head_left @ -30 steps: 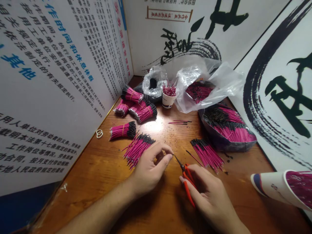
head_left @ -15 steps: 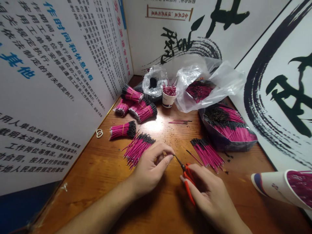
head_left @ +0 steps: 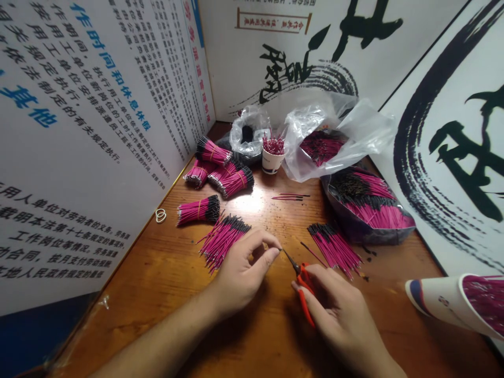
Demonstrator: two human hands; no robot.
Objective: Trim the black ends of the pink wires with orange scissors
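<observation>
My left hand (head_left: 246, 268) is closed in a pinch at the middle of the table, thumb against forefinger. A small dark tip shows at the fingertips, like the black end of a wire; the rest is hidden in the hand. My right hand (head_left: 338, 299) grips red-handled scissors (head_left: 305, 294), whose narrow dark blades point up and left at the left fingertips. Behind my left hand lies a loose pile of pink wires (head_left: 220, 241) with black ends. A second pile of such wires (head_left: 334, 249) lies beyond my right hand.
Banded wire bundles (head_left: 199, 210) lie at the left, near rubber bands (head_left: 160, 215). A paper cup (head_left: 272, 161) of wires stands at the back, beside clear plastic bags (head_left: 303, 157). A dark bag (head_left: 374, 231) of wires and a tilted cup (head_left: 437, 302) are at the right.
The scissors' tips have shifted very slightly, with a small gap now between them and the left fingertips. Both hands otherwise stay nearly in place.
</observation>
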